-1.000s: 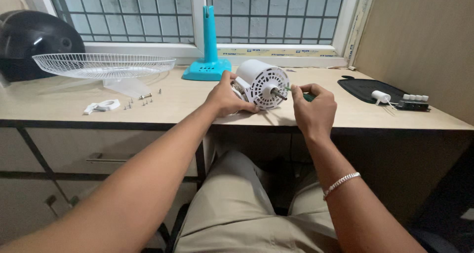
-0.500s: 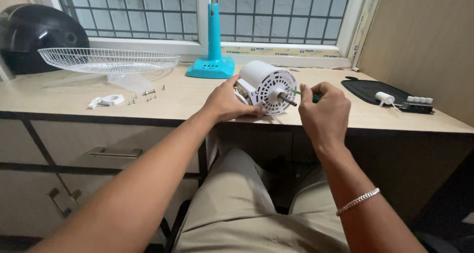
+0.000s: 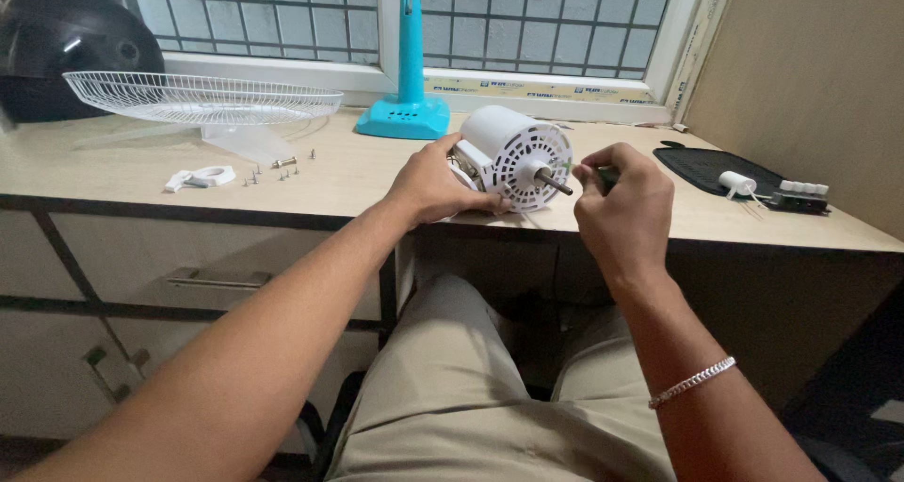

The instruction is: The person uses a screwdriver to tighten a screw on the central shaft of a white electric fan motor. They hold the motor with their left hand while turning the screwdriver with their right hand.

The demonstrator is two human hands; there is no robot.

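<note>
A white fan motor [image 3: 513,157] is lying on its side near the front edge of the wooden desk [image 3: 122,167], with its metal shaft [image 3: 554,182] pointing towards the right hand. The motor is steadied by the left hand [image 3: 431,183], which is laid against its near side; the fingers are curved loosely around the lower edge of the housing, and the fingertips [image 3: 499,202] are touching the vented face below the shaft. The right hand [image 3: 621,209] is held just beside the shaft tip, with the fingers curled shut around a screwdriver [image 3: 595,170], of which only a dark and green part is seen between thumb and forefinger. Whether the tool tip is touching the motor cannot be told. A silver bracelet [image 3: 692,382] is worn on the right wrist.

Behind the motor, a turquoise fan stand [image 3: 411,87] is set upright by the window. A white wire fan guard [image 3: 202,96] is resting to the left, and a dark rounded object [image 3: 61,40] is seen behind it. Small screws [image 3: 278,168] and a white plastic ring piece [image 3: 202,177] are scattered on the desk below the guard. At the far right, a black mat [image 3: 711,167] is lying with a small white part [image 3: 736,182] on it.
</note>
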